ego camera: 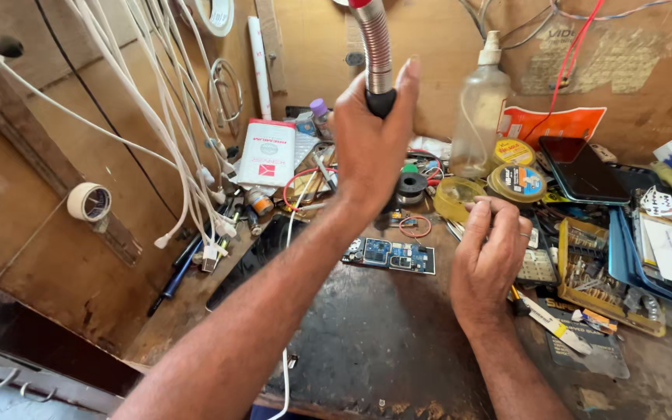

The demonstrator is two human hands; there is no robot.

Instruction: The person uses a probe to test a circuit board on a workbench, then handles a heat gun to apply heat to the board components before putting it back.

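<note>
Item, bench in progress: my left hand [371, 144] closed around the flexible metal lamp neck [376, 54], its head cut off above; right hand [490, 257] curled loosely, contents hidden from me, near the bare blue circuit board [390, 255] at mid-bench, untouched.

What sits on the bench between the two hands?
In the head view, a blue circuit board lies between the left hand, gripping the flexible metal neck, and the right hand.
</note>
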